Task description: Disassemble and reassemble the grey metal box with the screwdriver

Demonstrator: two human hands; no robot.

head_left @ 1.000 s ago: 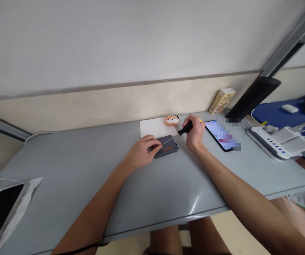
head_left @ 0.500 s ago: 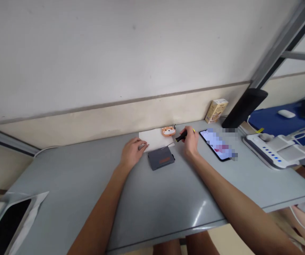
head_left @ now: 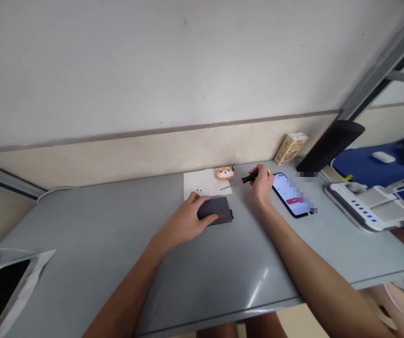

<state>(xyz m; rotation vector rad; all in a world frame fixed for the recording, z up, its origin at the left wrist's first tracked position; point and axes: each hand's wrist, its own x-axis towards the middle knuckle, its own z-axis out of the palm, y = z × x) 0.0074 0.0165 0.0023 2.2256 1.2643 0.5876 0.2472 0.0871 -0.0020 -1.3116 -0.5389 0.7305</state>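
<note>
A flat dark grey box (head_left: pixel 219 207) with a reddish label lies on the table. My left hand (head_left: pixel 192 217) grips its left end, thumb on the near side and fingers on the far side. In my right hand (head_left: pixel 262 184) is a screwdriver with a black and yellow handle (head_left: pixel 249 177). Its thin shaft points left, above the white paper (head_left: pixel 192 180) and apart from the box. Several tiny dark pieces, which look like screws (head_left: pixel 198 190), rest on that paper. An orange animal-face case (head_left: pixel 225 173) sits at the paper's right edge.
Right of my right hand lies a lit phone (head_left: pixel 293 195). A drink carton (head_left: pixel 290 148) and a black cylinder (head_left: pixel 330 145) stand at the back right. Beyond the phone is a white power strip (head_left: pixel 350 206) with plugs. A dark-screened tablet (head_left: pixel 3 295) lies at the left edge.
My left hand has moved from the paper onto the box and closed around its left end. The screwdriver has drawn back slightly to the right, its tip away from the box.
</note>
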